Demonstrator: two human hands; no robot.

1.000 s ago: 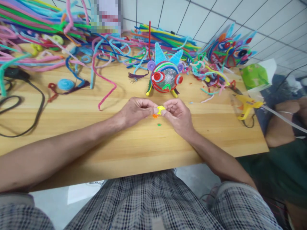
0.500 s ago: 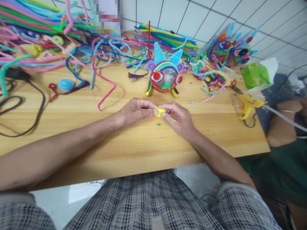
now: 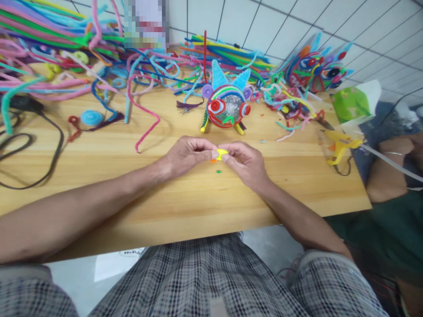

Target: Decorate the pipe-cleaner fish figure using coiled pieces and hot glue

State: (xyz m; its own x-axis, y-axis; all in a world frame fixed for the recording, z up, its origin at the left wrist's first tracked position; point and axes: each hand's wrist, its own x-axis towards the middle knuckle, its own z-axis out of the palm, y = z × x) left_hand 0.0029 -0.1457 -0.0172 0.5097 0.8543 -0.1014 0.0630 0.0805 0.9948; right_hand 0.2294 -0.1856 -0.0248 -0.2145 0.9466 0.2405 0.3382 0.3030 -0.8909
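Observation:
Between my two hands, just above the table's middle, is a small yellow pipe-cleaner piece (image 3: 221, 154), bent into a compact oval. My left hand (image 3: 191, 155) pinches its left end with thumb and forefinger. From the other side, my right hand (image 3: 246, 163) grips the right end the same way. An orange bit (image 3: 213, 161) shows just under the left fingertips, and a green scrap (image 3: 218, 171) lies nearer to me. Beyond my hands stands a decorated round mask figure (image 3: 228, 108) with blue horns, red-and-white eyes and yellow-tipped legs.
Bundled and loose pipe cleaners (image 3: 49, 31) crowd the back left. A blue coil (image 3: 91, 117) with a tassel and a black cable (image 3: 61, 141) lie left. Rightward are a yellow glue gun (image 3: 342, 143), a green packet (image 3: 352, 103) and more masks (image 3: 307, 68). Another person's arm (image 3: 388, 171) is beyond the edge.
Both hands keep their pinch in nearly the same place. The yellow piece is turned slightly, showing a rounder outline, and more of the orange bit shows below it.

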